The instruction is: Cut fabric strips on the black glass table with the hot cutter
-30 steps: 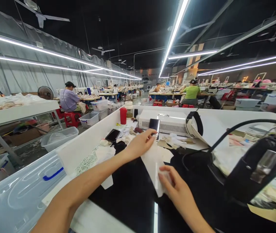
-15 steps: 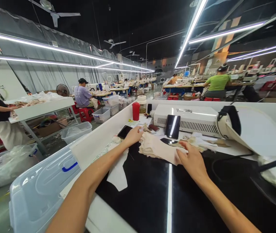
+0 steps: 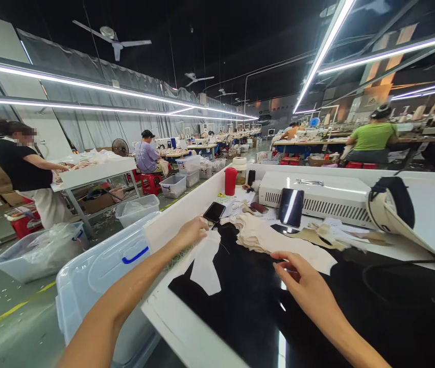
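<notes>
Cream cloth, matte and soft, in a ragged stack [image 3: 258, 232] on the black work surface [image 3: 251, 306] — I have the right hand [image 3: 297, 273] just off its near edge, thumb and fingers apart and loosely curved; contact with the cloth I can't confirm from here. Left hand [image 3: 191, 232] is at the far end of a white cut piece [image 3: 207, 271], fingers bent; can't tell whether they're pinching it. That piece looks flat and smooth, whiter than the stack, with curved sides and a wider near end. The stack's left side shows several uneven, wavy layers; toward the right it runs into one plain, smooth panel with a slanted end. Next out: a dark phone [image 3: 214, 211] beyond the left fingertips, a dark upright screen [image 3: 291, 207] behind the stack, then a red cup [image 3: 230, 181] and a vented white box [image 3: 317, 197] — both farther back.
</notes>
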Tool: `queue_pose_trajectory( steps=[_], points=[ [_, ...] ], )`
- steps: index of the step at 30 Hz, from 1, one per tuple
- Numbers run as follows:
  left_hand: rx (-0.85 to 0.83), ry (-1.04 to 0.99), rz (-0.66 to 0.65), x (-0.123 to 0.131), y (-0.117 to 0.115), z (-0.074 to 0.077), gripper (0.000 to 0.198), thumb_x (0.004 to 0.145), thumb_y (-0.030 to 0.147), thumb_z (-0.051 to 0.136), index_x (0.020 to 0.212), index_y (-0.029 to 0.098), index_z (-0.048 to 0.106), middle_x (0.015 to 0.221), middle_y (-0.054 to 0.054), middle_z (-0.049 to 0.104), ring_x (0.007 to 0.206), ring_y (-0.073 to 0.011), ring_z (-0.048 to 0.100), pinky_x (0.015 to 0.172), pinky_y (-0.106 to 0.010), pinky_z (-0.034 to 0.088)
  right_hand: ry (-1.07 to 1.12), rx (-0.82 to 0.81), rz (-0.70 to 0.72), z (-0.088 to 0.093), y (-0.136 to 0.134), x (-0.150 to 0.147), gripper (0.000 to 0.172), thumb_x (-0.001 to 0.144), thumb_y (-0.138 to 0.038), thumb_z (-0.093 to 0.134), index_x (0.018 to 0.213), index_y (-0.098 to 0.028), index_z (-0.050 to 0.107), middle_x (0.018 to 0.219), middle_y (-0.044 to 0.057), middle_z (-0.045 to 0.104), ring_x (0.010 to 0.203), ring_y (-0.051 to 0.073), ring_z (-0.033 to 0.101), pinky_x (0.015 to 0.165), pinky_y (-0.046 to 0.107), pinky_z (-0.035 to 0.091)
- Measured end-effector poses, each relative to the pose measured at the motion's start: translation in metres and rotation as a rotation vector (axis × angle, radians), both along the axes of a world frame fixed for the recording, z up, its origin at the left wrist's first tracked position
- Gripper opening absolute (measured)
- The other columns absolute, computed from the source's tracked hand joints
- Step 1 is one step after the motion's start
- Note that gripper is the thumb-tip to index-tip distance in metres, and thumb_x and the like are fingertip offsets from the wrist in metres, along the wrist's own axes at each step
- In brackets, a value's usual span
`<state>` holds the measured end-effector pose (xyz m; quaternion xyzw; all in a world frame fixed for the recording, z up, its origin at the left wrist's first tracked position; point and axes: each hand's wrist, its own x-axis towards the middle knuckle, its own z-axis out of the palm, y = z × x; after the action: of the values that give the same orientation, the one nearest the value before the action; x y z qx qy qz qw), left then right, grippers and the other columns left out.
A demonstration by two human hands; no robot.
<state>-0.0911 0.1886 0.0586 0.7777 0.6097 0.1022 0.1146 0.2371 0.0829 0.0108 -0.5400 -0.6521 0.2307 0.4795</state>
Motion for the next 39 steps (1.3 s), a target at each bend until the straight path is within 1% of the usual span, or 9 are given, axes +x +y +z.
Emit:
queue_pose_trajectory(
  steps=[5, 11, 17, 20, 23, 27, 32, 36, 39],
  points=[
    [0.051, -0.078, -0.060, 0.005, -0.005, 0.002, 0.030, 0.105, 0.039, 0.070, 0.126, 0.017, 0.069, 0.130, -0.010, 0.070, 0.114, -0.0255, 0.070, 0.100, -0.048, 0.061, -0.018, -0.020, 0.005, 0.004, -0.013, 0.001, 0.033, 0.086, -0.054, 0.062, 0.098, -0.028, 0.078, 0.100, 0.006, 0.079, 0.080, 0.026, 0.073, 0.076, 0.043, 0.063],
    [0.059, -0.224, -0.187, 0.009, -0.024, 0.030, 0.020, 0.104, 0.033, 0.063, 0.100, 0.018, 0.076, 0.108, -0.005, 0.076, 0.105, -0.0223, 0.069, 0.101, -0.036, 0.052, -0.010, -0.020, 0.093, 0.010, -0.025, -0.012, 0.032, 0.088, -0.053, 0.062, 0.095, -0.027, 0.079, 0.099, 0.007, 0.081, 0.084, 0.027, 0.076, 0.072, 0.040, 0.064],
    [-0.170, -0.372, -0.455, 0.057, -0.066, 0.054, 0.025, 0.093, 0.044, 0.074, 0.096, 0.020, 0.081, 0.089, 0.000, 0.075, 0.082, -0.0171, 0.065, 0.073, -0.024, 0.046, 0.024, 0.095, 0.178, 0.029, -0.041, -0.031, 0.053, 0.085, -0.053, 0.078, 0.132, -0.029, 0.070, 0.132, 0.010, 0.077, 0.112, 0.030, 0.074, 0.094, 0.049, 0.065],
    [-0.278, -0.479, -0.554, 0.085, -0.087, 0.056, 0.022, 0.088, 0.041, 0.079, 0.092, 0.020, 0.080, 0.088, 0.000, 0.074, 0.078, -0.0148, 0.062, 0.068, -0.024, 0.043, 0.053, 0.003, 0.251, 0.039, -0.050, -0.032, 0.061, 0.081, -0.053, 0.082, 0.136, -0.030, 0.069, 0.125, 0.007, 0.079, 0.112, 0.029, 0.074, 0.099, 0.047, 0.061],
    [-0.369, -0.789, -0.503, 0.103, -0.099, 0.048, 0.030, 0.079, 0.037, 0.087, 0.100, 0.019, 0.077, 0.078, 0.003, 0.068, 0.072, -0.0128, 0.058, 0.068, -0.024, 0.042, 0.126, -0.205, 0.289, 0.041, -0.059, -0.027, 0.041, 0.086, -0.059, 0.074, 0.105, -0.024, 0.078, 0.087, 0.002, 0.078, 0.079, 0.022, 0.069, 0.073, 0.034, 0.058],
    [-0.558, -1.161, -0.271, 0.114, -0.113, 0.025, 0.070, 0.065, 0.044, 0.099, 0.123, 0.019, 0.069, 0.093, -0.001, 0.072, 0.078, -0.0130, 0.062, 0.075, -0.026, 0.045, 0.340, -0.356, 0.218, 0.032, -0.068, -0.017, 0.053, 0.079, -0.072, 0.076, 0.082, -0.019, 0.072, 0.072, 0.000, 0.067, 0.066, 0.018, 0.058, 0.060, 0.029, 0.046],
    [-0.654, -1.170, -0.149, 0.124, -0.134, 0.007, 0.062, 0.062, 0.062, 0.096, 0.093, 0.015, 0.071, 0.081, 0.000, 0.069, 0.071, -0.0112, 0.057, 0.067, -0.024, 0.039, 0.445, -0.392, 0.186, 0.023, -0.076, -0.009, 0.052, 0.077, -0.070, 0.083, 0.091, -0.020, 0.075, 0.081, 0.002, 0.070, 0.075, 0.019, 0.060, 0.067, 0.028, 0.047],
    [-0.599, -1.146, -0.170, 0.128, -0.139, 0.013, 0.064, 0.064, 0.070, 0.091, 0.086, 0.015, 0.067, 0.072, 0.004, 0.061, 0.063, -0.0089, 0.050, 0.062, -0.023, 0.035, 0.419, -0.437, 0.273, 0.023, -0.084, -0.003, 0.048, 0.075, -0.063, 0.086, 0.098, -0.020, 0.079, 0.089, 0.003, 0.073, 0.086, 0.023, 0.064, 0.080, 0.031, 0.049],
    [-0.577, -1.090, -0.187, 0.128, -0.138, 0.021, 0.068, 0.065, 0.076, 0.087, 0.089, 0.016, 0.065, 0.072, 0.005, 0.058, 0.062, -0.0089, 0.048, 0.058, -0.023, 0.034, 0.332, -0.488, 0.319, 0.020, -0.089, 0.001, 0.045, 0.074, -0.058, 0.087, 0.098, -0.020, 0.083, 0.083, 0.001, 0.072, 0.077, 0.020, 0.059, 0.074, 0.030, 0.046]
  ],
)
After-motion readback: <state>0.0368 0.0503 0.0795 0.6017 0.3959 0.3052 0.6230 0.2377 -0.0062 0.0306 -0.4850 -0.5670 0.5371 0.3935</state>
